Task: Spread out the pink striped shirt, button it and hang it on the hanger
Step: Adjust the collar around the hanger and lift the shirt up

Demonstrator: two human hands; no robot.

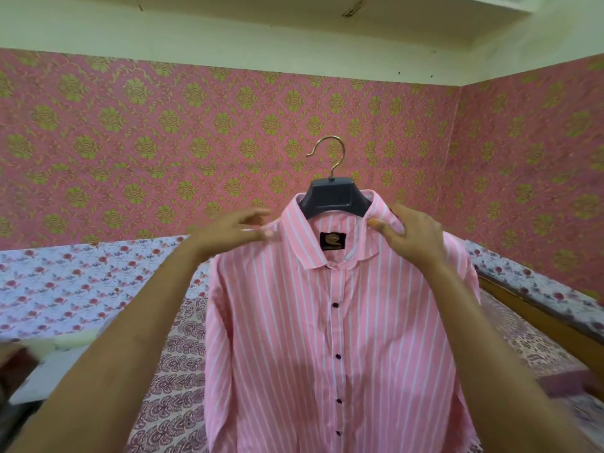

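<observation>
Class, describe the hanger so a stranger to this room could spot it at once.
Find the pink shirt held up before the pink wallpaper. At its collar, between the left hand and right hand, sits the hanger. It is the only dark grey thing there, with a gold hook on top.

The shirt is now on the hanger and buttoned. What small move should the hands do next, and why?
Probably smooth the left shoulder flat. The pink striped shirt sits on the hanger with its buttons closed, the right hand holds the shoulder by the collar, and the left hand is blurred at the other shoulder.
</observation>
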